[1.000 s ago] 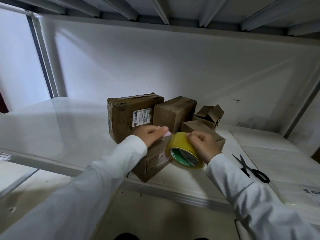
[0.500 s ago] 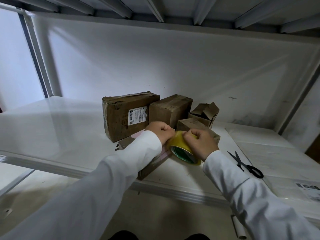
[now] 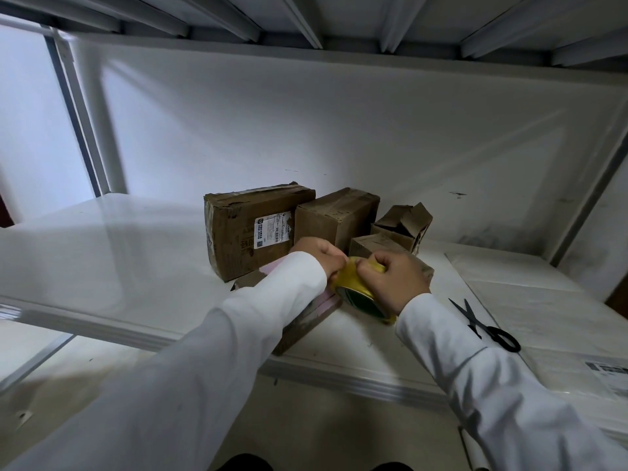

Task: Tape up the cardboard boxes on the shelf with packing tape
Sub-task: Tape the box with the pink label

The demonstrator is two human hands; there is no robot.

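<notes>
The white shelf [image 3: 102, 253] carried everything, and places are given from the labelled box [image 3: 251, 229] standing near its back. To the right of that box a plain closed box [image 3: 336, 212] was set against it, and further right a small carton [image 3: 404, 222] stood with flaps open, its contents not visible. In front of the labelled box a flat box [image 3: 302, 321] lay under the arms. Before it the yellow tape roll [image 3: 356, 287] was gripped by the right hand [image 3: 390, 280], while its edge was pinched by the left hand [image 3: 319, 253]. The step was judged to be freeing the tape end; next it would need pulling across the flat box. Scissors [image 3: 486, 324] lay well right.
</notes>
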